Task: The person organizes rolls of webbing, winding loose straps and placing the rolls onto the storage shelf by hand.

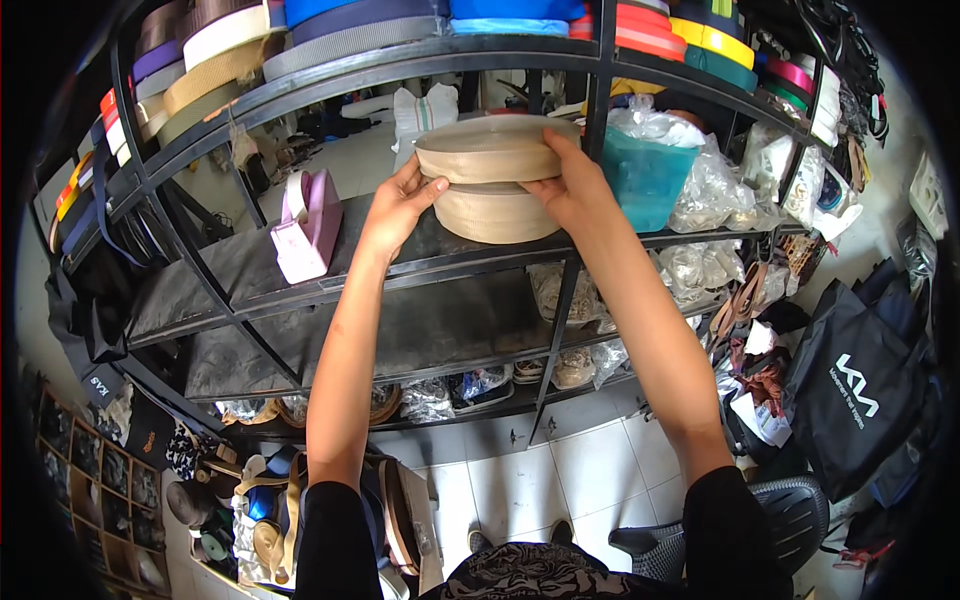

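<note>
Both arms reach forward to a large beige roll of webbing (480,160) that lies flat on top of a second beige roll (495,215) on the black shelf. My left hand (400,208) grips the upper roll's left side, thumb at its lower edge. On the right side my right hand (570,185) is closed round the same roll, with some fingers under its edge and others at its top. The two rolls look slightly out of line. Fingertips behind the upper roll are hidden.
A pink tape dispenser (308,232) stands left on the shelf (400,240). Right of the rolls are a teal bin (645,180) and clear plastic bags (705,195). Coloured webbing rolls (350,45) line the shelf above. Behind me are a chair (785,515) and a box of rolls (270,520).
</note>
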`<state>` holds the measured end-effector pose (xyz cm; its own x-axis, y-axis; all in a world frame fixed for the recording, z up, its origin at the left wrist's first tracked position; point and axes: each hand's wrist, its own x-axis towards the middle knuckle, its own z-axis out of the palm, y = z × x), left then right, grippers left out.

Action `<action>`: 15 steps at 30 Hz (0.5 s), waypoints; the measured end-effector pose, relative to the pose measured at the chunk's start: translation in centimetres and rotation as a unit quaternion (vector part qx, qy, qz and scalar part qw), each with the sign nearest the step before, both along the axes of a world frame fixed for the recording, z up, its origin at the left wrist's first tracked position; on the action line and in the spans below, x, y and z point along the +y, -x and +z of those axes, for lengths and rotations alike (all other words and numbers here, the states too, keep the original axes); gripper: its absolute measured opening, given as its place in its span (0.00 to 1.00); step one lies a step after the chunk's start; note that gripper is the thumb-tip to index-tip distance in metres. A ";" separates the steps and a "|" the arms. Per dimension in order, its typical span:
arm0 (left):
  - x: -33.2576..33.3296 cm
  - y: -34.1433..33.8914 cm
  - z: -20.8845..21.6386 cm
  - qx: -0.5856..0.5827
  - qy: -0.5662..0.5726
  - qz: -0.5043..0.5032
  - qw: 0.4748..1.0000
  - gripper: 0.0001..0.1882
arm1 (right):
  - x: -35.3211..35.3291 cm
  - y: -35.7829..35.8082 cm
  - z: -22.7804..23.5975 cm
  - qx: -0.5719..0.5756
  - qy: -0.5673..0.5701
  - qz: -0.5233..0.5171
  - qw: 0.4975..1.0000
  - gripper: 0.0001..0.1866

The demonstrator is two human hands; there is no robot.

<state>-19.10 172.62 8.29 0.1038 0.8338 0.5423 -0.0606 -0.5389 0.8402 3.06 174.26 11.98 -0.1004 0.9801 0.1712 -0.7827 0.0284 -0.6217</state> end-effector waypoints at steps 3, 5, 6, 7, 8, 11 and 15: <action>0.5 0.7 -0.3 0.026 -0.011 0.014 1.000 0.36 | -1.0 -0.5 0.5 -0.002 0.025 0.030 0.999 0.16; 0.3 0.5 0.2 0.063 0.001 0.015 0.998 0.36 | -1.7 -1.1 0.3 -0.017 0.029 0.026 0.999 0.16; 0.2 0.1 0.3 0.030 0.015 0.015 0.999 0.31 | -1.8 -1.3 0.1 -0.032 0.029 0.023 0.999 0.16; 0.2 -0.1 0.3 0.030 0.018 0.015 0.999 0.31 | -1.8 -1.6 -0.2 -0.032 0.032 0.023 0.999 0.16; 0.2 -0.3 0.4 0.024 0.023 0.011 0.999 0.31 | -1.8 -2.1 -0.4 -0.044 0.022 0.026 0.998 0.16; 0.4 0.2 0.4 0.030 0.035 0.029 0.999 0.31 | -3.1 -2.3 -0.6 -0.071 0.017 0.034 0.997 0.15; 0.9 0.0 -0.1 0.081 0.021 0.065 0.994 0.31 | -4.4 -3.5 -1.1 -0.111 0.010 0.039 0.993 0.12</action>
